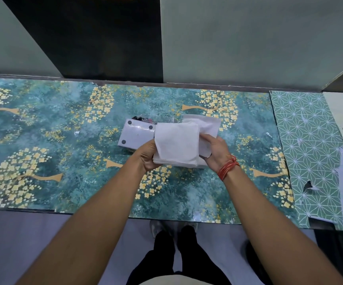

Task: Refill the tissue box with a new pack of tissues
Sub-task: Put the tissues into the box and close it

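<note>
Above table [43, 140], both hands' fingers [204, 138] clasp tissues [176, 145].

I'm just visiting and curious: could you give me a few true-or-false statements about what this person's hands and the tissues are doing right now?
1. Both hands hold a stack of white tissues. True.
2. The white panel with dark round feet lies on the table behind the left hand. True.
3. The right hand wears a blue wristwatch. False: red threads circle that wrist.
4. The tissues rest flat on the table, untouched. False: both hands grip them above the patterned table cover.
</note>
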`<state>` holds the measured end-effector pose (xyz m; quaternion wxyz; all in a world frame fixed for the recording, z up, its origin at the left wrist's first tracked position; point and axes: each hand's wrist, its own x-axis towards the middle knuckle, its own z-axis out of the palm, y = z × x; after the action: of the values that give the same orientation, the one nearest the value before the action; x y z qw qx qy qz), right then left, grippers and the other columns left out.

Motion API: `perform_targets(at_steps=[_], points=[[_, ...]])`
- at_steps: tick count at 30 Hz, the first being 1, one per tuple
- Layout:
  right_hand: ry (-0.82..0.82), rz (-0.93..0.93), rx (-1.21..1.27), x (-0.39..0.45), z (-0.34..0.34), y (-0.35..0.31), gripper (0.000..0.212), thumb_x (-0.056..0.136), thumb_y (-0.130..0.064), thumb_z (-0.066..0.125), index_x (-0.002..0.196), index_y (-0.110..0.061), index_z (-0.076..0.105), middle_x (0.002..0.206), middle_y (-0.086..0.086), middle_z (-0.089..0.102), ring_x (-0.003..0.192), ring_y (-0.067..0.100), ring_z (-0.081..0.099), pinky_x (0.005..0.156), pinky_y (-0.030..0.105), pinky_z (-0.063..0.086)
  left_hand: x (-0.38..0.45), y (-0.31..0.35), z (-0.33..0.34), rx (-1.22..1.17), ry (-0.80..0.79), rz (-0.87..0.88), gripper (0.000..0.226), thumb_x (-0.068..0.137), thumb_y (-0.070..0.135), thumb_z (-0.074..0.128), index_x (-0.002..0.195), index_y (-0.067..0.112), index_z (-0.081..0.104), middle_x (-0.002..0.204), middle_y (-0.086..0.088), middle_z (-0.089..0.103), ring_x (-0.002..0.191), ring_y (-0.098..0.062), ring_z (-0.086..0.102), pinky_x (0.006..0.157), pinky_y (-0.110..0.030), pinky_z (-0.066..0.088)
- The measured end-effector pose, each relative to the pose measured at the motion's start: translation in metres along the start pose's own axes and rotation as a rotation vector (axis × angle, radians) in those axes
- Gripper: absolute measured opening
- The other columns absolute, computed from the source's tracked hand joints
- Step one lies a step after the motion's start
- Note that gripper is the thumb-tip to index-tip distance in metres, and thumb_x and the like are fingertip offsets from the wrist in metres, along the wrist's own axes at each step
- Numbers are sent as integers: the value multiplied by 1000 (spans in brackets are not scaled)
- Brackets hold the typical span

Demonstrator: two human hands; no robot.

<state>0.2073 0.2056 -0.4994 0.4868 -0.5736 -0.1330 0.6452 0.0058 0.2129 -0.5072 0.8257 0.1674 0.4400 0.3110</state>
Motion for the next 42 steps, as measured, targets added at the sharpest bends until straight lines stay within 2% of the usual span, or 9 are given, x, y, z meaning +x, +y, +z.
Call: perform_targets(at_steps=[7, 14, 20, 23, 29, 32, 34, 38, 42], points=[[299, -281, -23, -6, 1, -38, 14, 82, -3, 65, 79, -16, 65, 81, 2, 65, 82, 27, 60, 71, 36, 51, 7, 8, 10, -33, 216, 61, 16, 93, 21, 58, 98, 12, 70, 84, -6, 78, 73, -23, 75, 64, -39, 63], [-140, -108, -44, -27, 28, -48, 29, 84, -4, 63, 113, -2, 62, 96, 12, 69, 83, 28, 66, 58, 33, 56, 13, 15, 25, 125, 193, 127, 28, 92, 24, 56, 114, 12, 67, 90, -4, 78, 84, -24, 73, 64, -34, 61], [66, -100, -511, -29, 43, -25, 13, 84, -7, 64, 76, -17, 61, 87, 12, 66, 79, 37, 65, 64, 65, 55, 12, 16, 34, -28, 138, 106, 65, 96, 40, 27, 60, 10, 72, 59, -4, 71, 68, -28, 61, 60, -27, 50], [67, -171, -630, -29, 46, -23, 15, 83, -10, 65, 73, -19, 60, 93, 14, 70, 87, 39, 68, 70, 62, 57, 9, 16, 33, -103, 110, 103, 68, 89, 66, 31, 106, 15, 71, 92, -13, 77, 78, -32, 73, 74, -40, 56], [143, -331, -880, -31, 45, -26, 17, 81, -24, 71, 93, -13, 65, 90, 6, 67, 91, 30, 66, 80, 42, 56, 9, 9, 40, 179, 264, 168, 32, 82, 10, 63, 113, 5, 63, 88, -15, 71, 75, -32, 69, 62, -38, 60], [347, -432, -1051, -25, 28, -23, 52, 77, -38, 71, 119, -13, 55, 114, 8, 61, 103, 27, 58, 90, 41, 50, 10, 10, 34, 199, 272, 147, 19, 78, 10, 63, 97, 9, 65, 85, -15, 68, 76, -32, 66, 69, -39, 56], [310, -251, -883, -16, 17, -22, 63, 76, -39, 71, 128, -12, 48, 124, 10, 54, 105, 26, 55, 90, 39, 49, 9, 10, 35, 212, 258, 102, 8, 80, 12, 62, 87, 13, 65, 79, -10, 68, 72, -29, 64, 66, -34, 52], [167, -23, -473, -6, 5, -12, 26, 81, -18, 71, 102, -5, 65, 105, 15, 67, 81, 25, 61, 68, 33, 50, 11, 8, 42, 242, 262, -6, 11, 83, 15, 61, 93, 12, 63, 79, -8, 68, 71, -27, 65, 59, -30, 52], [338, -99, -587, 3, -3, -5, 28, 77, -23, 74, 102, -13, 65, 111, 10, 69, 94, 27, 65, 85, 44, 57, 21, 3, 45, 434, 434, 117, 2, 86, 12, 62, 87, 10, 62, 87, -10, 67, 78, -26, 61, 63, -29, 47]])
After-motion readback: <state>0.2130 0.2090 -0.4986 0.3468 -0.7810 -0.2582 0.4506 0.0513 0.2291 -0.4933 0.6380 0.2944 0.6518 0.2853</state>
